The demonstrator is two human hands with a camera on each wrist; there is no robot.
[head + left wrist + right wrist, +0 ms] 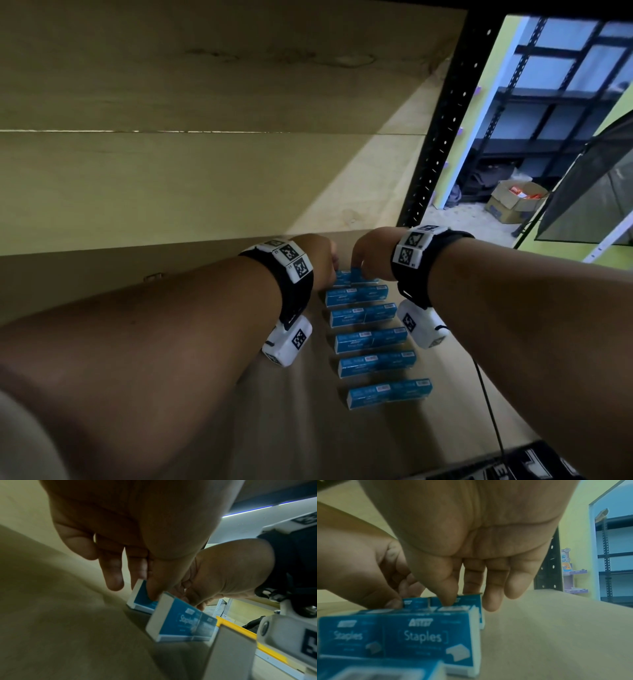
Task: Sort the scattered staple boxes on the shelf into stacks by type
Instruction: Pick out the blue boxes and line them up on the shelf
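Note:
Several blue staple boxes [373, 339] lie in a row running away from me on the tan shelf board [291, 428], each row two boxes end to end. My left hand [323, 262] and right hand [368, 255] meet at the farthest pair [354, 275]. In the left wrist view my left hand [145, 588] pinches the far left box [141, 599] between thumb and fingers. Thumb and forefinger of my right hand [458, 597] pinch the far right box [468, 600]. A nearer box [423, 635] reads "Staples".
The upper shelf board [205, 68] hangs low above the hands. A black perforated upright [442, 137] stands at the shelf's right end. Bare board [556, 628] lies right of the row. A black cable [489, 411] trails under my right forearm.

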